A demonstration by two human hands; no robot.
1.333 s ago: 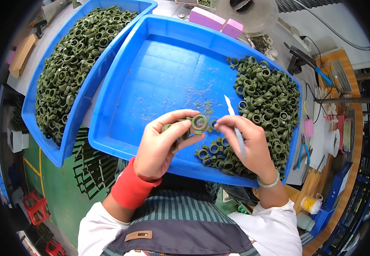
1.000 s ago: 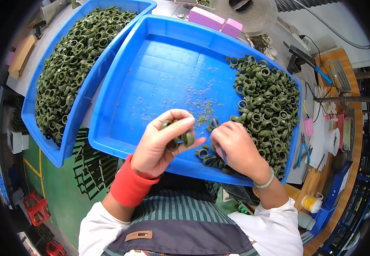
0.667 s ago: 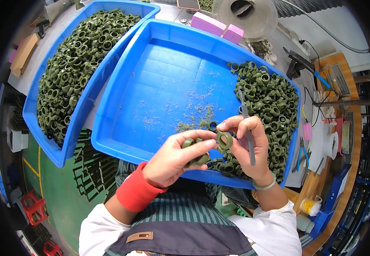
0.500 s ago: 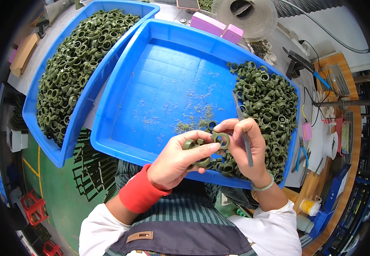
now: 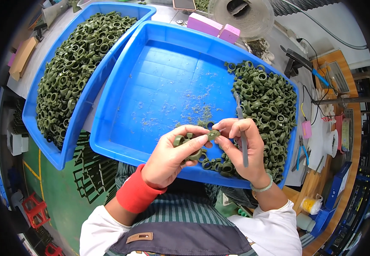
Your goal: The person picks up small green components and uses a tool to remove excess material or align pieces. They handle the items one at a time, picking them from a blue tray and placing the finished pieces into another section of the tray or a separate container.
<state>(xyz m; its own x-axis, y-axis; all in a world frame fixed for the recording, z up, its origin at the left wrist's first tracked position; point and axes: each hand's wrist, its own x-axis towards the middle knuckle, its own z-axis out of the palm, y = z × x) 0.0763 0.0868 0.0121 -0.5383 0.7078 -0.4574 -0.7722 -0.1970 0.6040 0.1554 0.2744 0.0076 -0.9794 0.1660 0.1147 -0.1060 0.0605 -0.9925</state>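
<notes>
Above the near edge of a blue tray [image 5: 116, 150], my left hand [image 5: 163, 155] is closed on an olive-green plastic ring [image 5: 213, 135], pinched between thumb and fingertips and seen edge-on. More green rings [image 5: 193, 156] are tucked in the same palm. My right hand [image 5: 252, 157] grips a slim grey trimming knife [image 5: 242, 138], its blade end pointing away from me. The thumb and fingertips of that hand also meet the pinched ring. A heap of matching rings [image 5: 274, 109] fills the tray's right side, and fine green shavings [image 5: 200, 114] lie scattered on its floor.
A second blue tray [image 5: 61, 158] at the left is heaped with green rings [image 5: 71, 77]. Pink blocks [image 5: 205, 24] and a round grey container [image 5: 247, 21] stand beyond the trays. Blue-handled pliers [image 5: 303, 153] lie at the right, near a pink tag [image 5: 306, 129].
The pinched ring has turned from showing its round opening to edge-on and moved slightly left. My right thumb has come up against it. The knife stays in my right hand.
</notes>
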